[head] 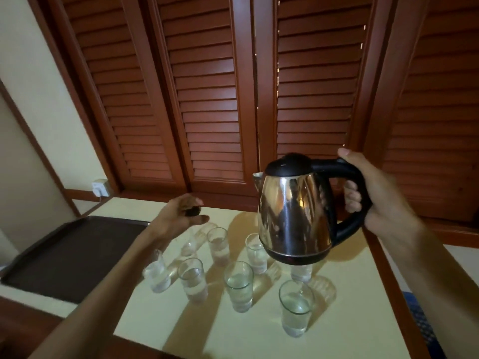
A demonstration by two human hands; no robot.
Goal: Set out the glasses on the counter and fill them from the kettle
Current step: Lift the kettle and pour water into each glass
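Left hand (181, 216) hovers loosely curled; right hand's (373, 193) fingers wrap the shiny steel kettle's (293, 216) black handle.

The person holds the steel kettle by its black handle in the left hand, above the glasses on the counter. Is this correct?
Not quite: the head view shows the right hand gripping the kettle by its black handle, above the glasses on the counter.

2 bare forearms, no sleeves: left hand (178, 216), right hand (373, 193).
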